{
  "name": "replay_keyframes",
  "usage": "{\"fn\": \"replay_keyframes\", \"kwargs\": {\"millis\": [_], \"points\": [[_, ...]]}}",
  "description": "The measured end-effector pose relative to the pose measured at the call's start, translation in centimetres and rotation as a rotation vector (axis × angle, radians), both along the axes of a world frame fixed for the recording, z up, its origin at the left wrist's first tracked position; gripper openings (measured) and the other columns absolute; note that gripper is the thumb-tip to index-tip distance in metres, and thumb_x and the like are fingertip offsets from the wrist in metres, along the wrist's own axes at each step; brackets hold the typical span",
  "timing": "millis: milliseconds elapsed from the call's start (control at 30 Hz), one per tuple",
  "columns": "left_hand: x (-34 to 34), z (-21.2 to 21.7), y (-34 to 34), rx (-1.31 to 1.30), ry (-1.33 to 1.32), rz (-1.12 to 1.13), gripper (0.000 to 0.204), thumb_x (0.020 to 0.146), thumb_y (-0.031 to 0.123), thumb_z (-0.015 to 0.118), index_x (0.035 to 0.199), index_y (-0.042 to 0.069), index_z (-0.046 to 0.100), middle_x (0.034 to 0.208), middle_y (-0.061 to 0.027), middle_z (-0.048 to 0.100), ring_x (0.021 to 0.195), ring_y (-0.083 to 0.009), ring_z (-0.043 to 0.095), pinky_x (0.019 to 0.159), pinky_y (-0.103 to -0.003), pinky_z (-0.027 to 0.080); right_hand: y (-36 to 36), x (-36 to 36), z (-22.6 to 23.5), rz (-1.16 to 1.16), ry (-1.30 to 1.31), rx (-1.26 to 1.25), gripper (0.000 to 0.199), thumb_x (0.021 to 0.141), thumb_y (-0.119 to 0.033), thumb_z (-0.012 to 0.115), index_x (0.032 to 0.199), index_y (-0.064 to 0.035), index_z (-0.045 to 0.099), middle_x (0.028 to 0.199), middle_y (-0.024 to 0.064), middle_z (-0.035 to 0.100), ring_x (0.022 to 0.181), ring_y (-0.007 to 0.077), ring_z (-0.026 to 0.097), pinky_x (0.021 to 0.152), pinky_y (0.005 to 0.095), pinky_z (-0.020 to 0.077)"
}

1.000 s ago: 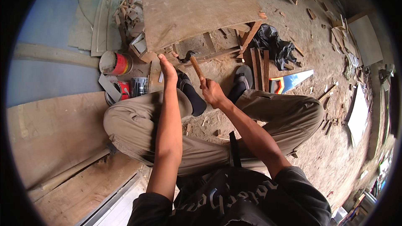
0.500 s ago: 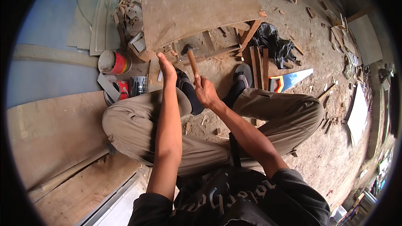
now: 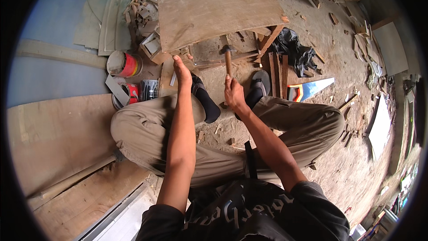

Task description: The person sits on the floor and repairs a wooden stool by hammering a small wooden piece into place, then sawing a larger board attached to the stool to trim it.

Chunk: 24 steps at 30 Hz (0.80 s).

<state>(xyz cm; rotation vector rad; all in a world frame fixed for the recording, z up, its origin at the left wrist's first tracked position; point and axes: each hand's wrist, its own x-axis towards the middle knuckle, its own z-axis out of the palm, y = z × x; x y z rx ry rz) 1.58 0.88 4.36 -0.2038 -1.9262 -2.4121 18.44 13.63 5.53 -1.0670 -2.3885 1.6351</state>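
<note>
Hammer (image 3: pixel 228 64) shifted right, right fingers (image 3: pixel 230 85) clasping it, grip unclear for left fingers (image 3: pixel 178 63), handsaw (image 3: pixel 315 89) beside slats (image 3: pixel 285 76)

Grips a hammer (image 3: pixel 229 62) by its wooden handle in the right hand (image 3: pixel 234 93), pointing the head forward, toward a board (image 3: pixel 218 9). Holds the left hand (image 3: pixel 182 73) at the board's near-left corner, too close to tell touching from apart. Spreads both knees (image 3: pixel 312 116) wide, with sandals (image 3: pixel 261 81) between them. Has a saw (image 3: pixel 313 89) lying on the floor (image 3: pixel 356 169) to the right, near wood strips (image 3: pixel 285 75) and a black bag (image 3: pixel 296 53), and cans (image 3: pixel 129 65) to the left.
</note>
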Motion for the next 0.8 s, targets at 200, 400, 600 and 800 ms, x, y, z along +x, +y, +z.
{"fn": "replay_keyframes", "kwargs": {"millis": [200,400,600,800], "points": [[0.2,0.1,0.1,-0.227,0.18,0.043,0.061,0.095,0.062,0.045,0.094,0.002,0.056,0.08,-0.0044,0.057,0.076,-0.0165,0.053,0.074,-0.033,0.042,2.0,1.7,-3.6,0.145,0.079,0.182,0.041,0.101,-0.036,0.047,0.088,0.0028,0.048,0.073,0.0341,0.058,0.076,0.0538,0.058,0.06,0.0553,0.0454],[0.6,0.5,0.4,-0.139,0.22,0.04,0.058,0.096,0.06,0.047,0.101,0.002,0.056,0.081,-0.0041,0.058,0.076,-0.0154,0.053,0.073,-0.032,0.041,1.9,1.0,-2.5,0.136,0.131,0.259,0.035,0.101,-0.032,0.048,0.089,0.0008,0.046,0.07,0.0336,0.057,0.073,0.0538,0.057,0.056,0.0564,0.0442],[0.5,0.4,0.2,-0.139,0.199,0.019,0.056,0.097,0.057,0.048,0.105,0.002,0.055,0.083,-0.0051,0.059,0.078,-0.0164,0.055,0.074,-0.032,0.042,1.2,1.6,-3.1,0.119,0.116,0.248,0.036,0.101,-0.033,0.048,0.09,0.001,0.046,0.07,0.0331,0.058,0.074,0.0542,0.057,0.058,0.0562,0.0453],[0.6,0.5,0.4,-0.169,0.201,0.035,0.057,0.097,0.059,0.046,0.103,0.003,0.054,0.082,-0.0047,0.059,0.076,-0.0154,0.053,0.072,-0.032,0.041,1.8,1.4,-2.3,0.096,0.11,0.143,0.046,0.101,-0.042,0.046,0.087,0.0019,0.049,0.07,0.0302,0.058,0.062,0.049,0.057,0.052,0.0516,0.0454]]}}
